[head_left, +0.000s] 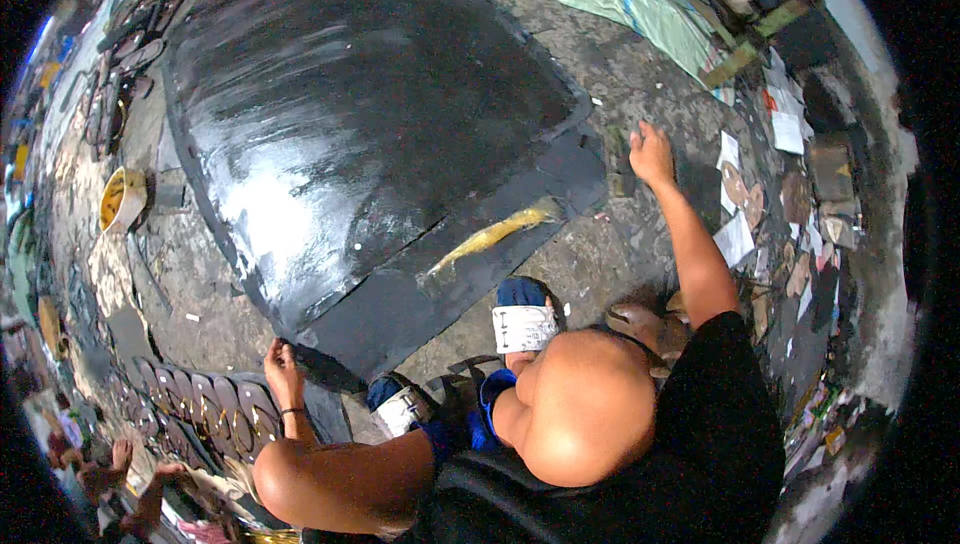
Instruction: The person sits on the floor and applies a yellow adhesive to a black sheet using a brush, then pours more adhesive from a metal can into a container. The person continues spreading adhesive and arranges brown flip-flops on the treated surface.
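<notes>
Black rubber sheet (pixel 360 134) lies spread on the concrete floor (pixel 620 244), filling the middle and far part. The left hand (pixel 283 362) pinches its near left corner; the right hand (pixel 650 152) rests flat, fingers together, beside its right edge. I judge the sheet is being positioned; next needs an even pull. Blue sandals (pixel 522 319) stand near.

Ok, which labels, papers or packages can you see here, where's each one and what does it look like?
White paper sheets: upper right, on the floor, rectangular, some with red marks.
White paper sheet: beside the right forearm, tilted.
Colourful packets: lower right, small, blurred.
White printed straps: on blue sandals, centre.
</notes>
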`<state>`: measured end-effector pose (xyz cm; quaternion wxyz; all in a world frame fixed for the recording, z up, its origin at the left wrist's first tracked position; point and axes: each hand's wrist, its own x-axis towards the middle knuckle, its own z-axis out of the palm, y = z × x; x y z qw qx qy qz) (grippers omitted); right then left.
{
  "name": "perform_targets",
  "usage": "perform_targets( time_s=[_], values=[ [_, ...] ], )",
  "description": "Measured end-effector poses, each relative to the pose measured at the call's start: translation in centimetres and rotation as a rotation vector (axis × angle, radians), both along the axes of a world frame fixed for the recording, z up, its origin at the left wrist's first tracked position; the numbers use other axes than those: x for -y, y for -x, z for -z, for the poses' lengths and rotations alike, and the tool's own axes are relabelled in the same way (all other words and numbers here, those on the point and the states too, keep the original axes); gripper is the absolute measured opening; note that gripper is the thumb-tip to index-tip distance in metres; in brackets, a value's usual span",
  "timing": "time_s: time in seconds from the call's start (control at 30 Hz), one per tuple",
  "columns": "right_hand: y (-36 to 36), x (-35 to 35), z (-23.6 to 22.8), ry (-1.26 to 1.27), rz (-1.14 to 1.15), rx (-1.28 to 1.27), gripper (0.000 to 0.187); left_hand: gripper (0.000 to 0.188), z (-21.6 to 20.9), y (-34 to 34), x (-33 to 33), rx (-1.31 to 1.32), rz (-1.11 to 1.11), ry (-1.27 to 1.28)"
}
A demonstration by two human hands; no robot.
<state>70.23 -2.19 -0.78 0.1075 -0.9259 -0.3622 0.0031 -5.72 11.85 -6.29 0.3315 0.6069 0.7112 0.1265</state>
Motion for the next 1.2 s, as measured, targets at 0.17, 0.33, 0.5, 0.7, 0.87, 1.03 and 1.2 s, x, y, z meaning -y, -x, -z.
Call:
perform_targets(
  time_s=[0.17,0.33,0.5,0.7,0.87,1.03,1.2],
  values=[
    [-1.3,-7.6,3.3,0.209,-0.04,0.027,0.045,0.044,1.5,-1.9,0.9,-0.314,0.349,-0.248],
    [-1.6,-10.8,3.2,0.178,-0.079,-0.088,0.045,0.037,-1.2,-1.8,1.1,-0.27,0.138,-0.172],
    [-0.3,-9.9,0.3,-0.307,0.183,-0.907,0.023,0.037,-1.1,-2.7,2.0,-0.192,-0.049,-0.219],
    [1.0,-10.2,-1.5,-0.443,0.235,-0.898,0.027,0.041,-1.3,-5.4,1.0,-0.405,0.24,-0.459],
    [5.1,-13.4,-5.9,-0.457,0.134,-0.728,0.03,0.023,-0.7,-3.0,-0.9,0.693,-0.381,0.026],
    [4.5,-15.8,-10.1,-0.411,-0.031,-0.466,0.027,0.017,-9.9,-8.0,-4.9,0.731,-0.427,0.392],
    [9.6,-21.5,-18.0,-0.296,-0.063,-0.463,0.026,0.024,-15.5,-9.0,-7.8,0.558,-0.395,0.237]
  ],
)
